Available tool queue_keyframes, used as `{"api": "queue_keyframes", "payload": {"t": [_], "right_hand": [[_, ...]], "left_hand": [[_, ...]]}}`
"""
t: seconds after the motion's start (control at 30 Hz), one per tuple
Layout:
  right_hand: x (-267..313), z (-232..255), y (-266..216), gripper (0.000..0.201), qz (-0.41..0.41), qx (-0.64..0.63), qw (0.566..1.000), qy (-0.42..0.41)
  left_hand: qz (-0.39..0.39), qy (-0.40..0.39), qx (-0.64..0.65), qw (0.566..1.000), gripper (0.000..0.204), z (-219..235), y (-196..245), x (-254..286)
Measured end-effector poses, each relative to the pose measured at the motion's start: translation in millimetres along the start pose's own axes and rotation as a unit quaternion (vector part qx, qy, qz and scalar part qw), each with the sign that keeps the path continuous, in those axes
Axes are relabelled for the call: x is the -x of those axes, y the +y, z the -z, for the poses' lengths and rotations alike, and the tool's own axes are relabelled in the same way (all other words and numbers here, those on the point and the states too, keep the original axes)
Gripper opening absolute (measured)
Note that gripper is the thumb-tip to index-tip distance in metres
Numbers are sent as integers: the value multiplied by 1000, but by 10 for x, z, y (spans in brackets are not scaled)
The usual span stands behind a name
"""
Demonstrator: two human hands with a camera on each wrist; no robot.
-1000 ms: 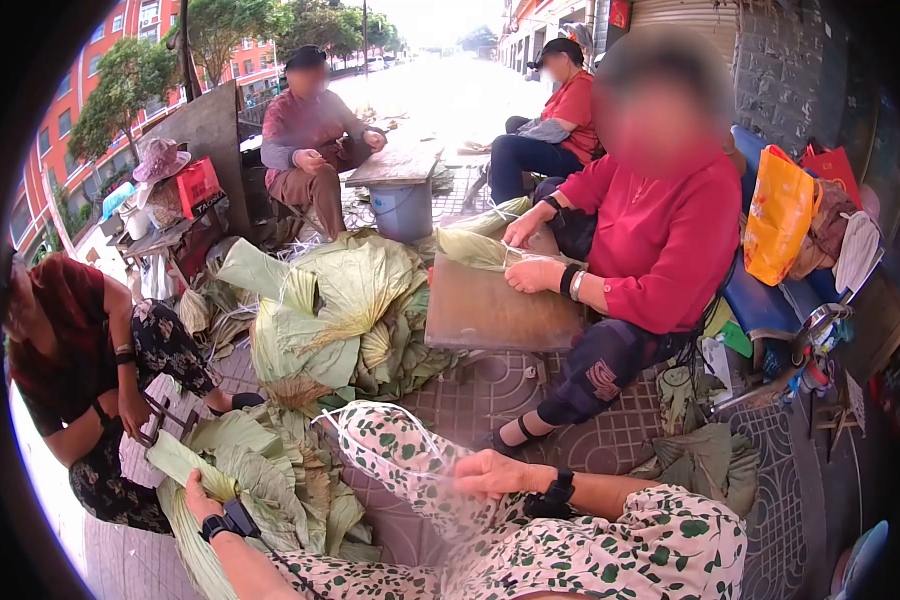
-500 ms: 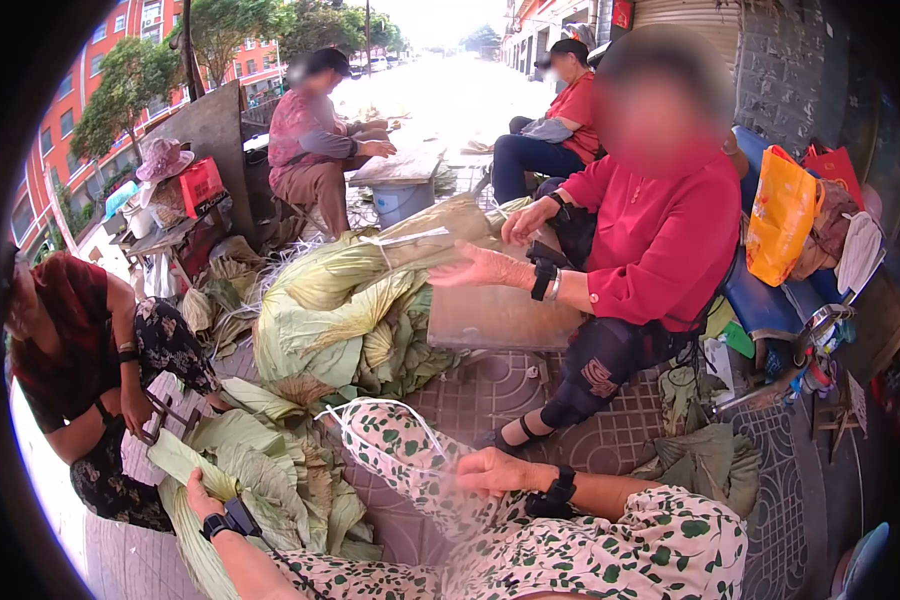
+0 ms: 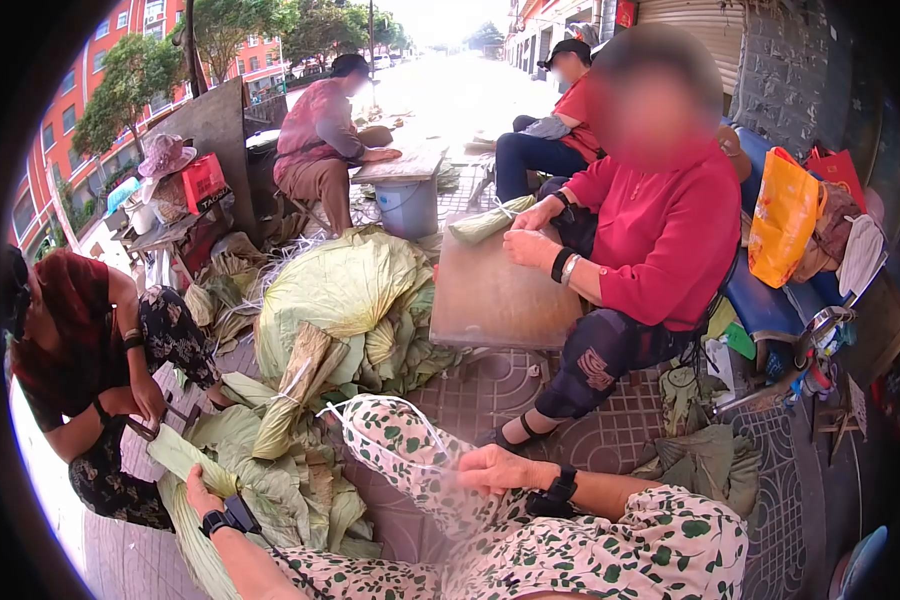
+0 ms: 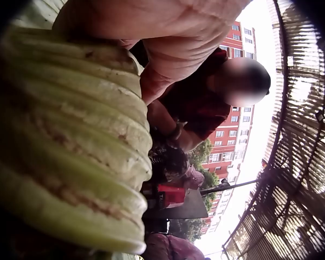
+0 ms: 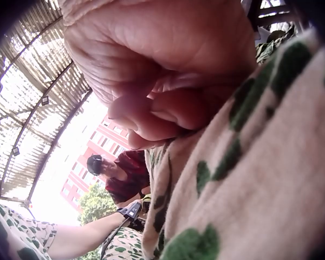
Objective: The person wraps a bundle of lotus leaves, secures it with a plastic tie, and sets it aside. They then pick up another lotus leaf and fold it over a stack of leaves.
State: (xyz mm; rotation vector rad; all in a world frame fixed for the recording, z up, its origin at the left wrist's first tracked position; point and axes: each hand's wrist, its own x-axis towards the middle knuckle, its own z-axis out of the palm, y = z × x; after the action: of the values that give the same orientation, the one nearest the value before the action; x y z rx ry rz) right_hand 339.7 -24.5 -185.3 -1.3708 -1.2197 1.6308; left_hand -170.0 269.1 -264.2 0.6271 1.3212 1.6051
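My left hand (image 3: 203, 492) grips a long folded bundle of pale green leaves (image 3: 177, 455) low on the left. In the left wrist view the ribbed folds of this bundle fill the left side, with the palm above them. Its far end lies close to a dark tool (image 3: 148, 425) at the hands of a person sitting opposite. My right hand (image 3: 492, 468) rests on my leaf-print trousers with loosely curled fingers and nothing in them. White ties (image 3: 420, 425) lie across the knee beside it.
Loose leaves (image 3: 290, 480) and a tied leaf bundle (image 3: 298, 385) lie between me and a larger leaf heap (image 3: 345, 280). A person in red (image 3: 660, 230) works at a wooden board (image 3: 505, 300). Bags (image 3: 782, 215) hang over a blue chair at right.
The person in red has tossed a tied bundle onto the leaves before me and now handles another roll. The person at the back has leaned over the board. My hands have hardly moved.
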Motion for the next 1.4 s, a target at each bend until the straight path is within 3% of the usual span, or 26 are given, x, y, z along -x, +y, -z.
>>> {"api": "queue_keyframes", "payload": {"t": [0.87, 1.17, 1.4], "right_hand": [[-23, 23, -13, 15, -4, -11, 1000, -2], [-14, 14, -44, 16, -9, -19, 1000, -7], [-11, 9, -54, 16, -5, -16, 1000, -5]], "left_hand": [[-29, -2, 0, 1000, 38, -3, 41, 90], [13, 23, 1, 1000, 38, -79, 107, 150], [-1, 7, 3, 1000, 36, -104, 169, 270]]}}
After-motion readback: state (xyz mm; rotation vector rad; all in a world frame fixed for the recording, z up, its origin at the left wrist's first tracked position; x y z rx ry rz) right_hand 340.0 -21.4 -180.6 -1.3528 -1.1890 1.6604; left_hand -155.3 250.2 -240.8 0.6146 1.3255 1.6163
